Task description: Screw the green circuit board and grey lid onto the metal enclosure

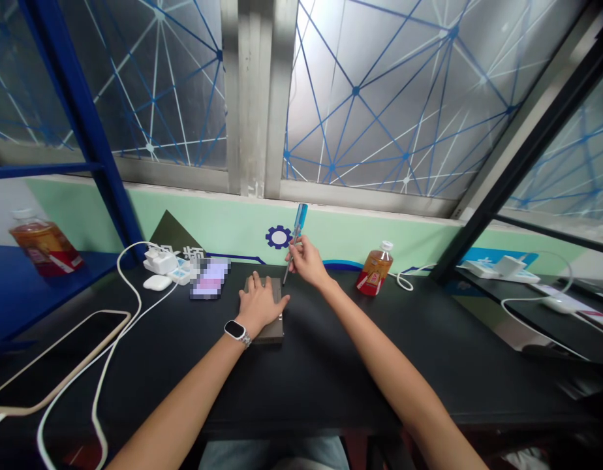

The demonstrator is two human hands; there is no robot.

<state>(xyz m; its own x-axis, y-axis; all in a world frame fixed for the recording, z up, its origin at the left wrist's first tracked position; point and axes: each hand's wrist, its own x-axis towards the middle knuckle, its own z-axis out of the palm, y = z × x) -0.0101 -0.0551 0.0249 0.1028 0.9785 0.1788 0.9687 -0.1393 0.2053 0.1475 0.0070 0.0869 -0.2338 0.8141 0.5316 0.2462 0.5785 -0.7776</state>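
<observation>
My left hand (258,301) lies flat with spread fingers on a thin grey-brown rectangular case (269,335), pressing it against the black desk. Its fingers cover much of the case's top, so what kind of device it is cannot be told. In my right hand (307,260) is a screwdriver (299,219) with a clear and blue handle, pinched by the shaft just below the handle. The handle points up, and the dark tip comes down at the case's right edge near its far corner. Whether the tip touches a screw is too small to tell.
A phone with a beige case (61,359) and white cables (135,313) lie at the left. Further back are a power strip (181,269), a white earbud case (157,282) and a lit phone (211,279). A drink bottle (374,269) stands at the back right.
</observation>
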